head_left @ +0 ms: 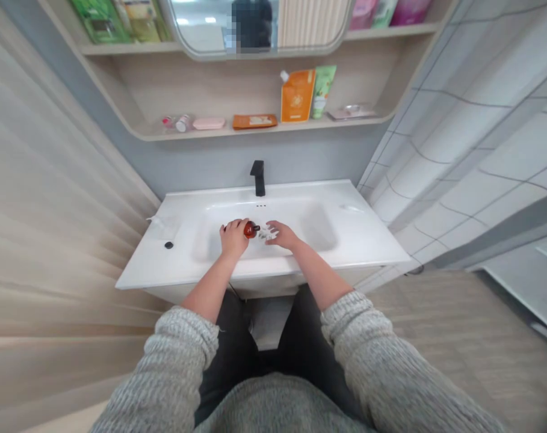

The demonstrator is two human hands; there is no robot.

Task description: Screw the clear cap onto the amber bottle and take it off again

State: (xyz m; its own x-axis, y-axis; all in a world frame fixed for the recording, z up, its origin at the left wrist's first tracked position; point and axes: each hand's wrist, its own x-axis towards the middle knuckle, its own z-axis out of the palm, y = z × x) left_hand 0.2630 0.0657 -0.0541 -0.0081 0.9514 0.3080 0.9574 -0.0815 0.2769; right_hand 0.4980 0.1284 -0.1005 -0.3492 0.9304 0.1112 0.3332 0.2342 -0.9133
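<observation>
Head view: The left hand (234,239) grips the bottle (250,229), tilted sideways above the sink (316,225). The right hand (283,234) curves its fingers at the white piece (268,233) beside the bottle's neck; grip cannot be determined. The faucet (259,178) stands behind.

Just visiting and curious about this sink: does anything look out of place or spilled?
Mildly odd: a small black disc sits on the counter, outside the basin. The orange packet lies flat on the shelf while the orange pouch stands. The brown bottle is tipped sideways, but the left hand holds it. I see no spill.
</observation>
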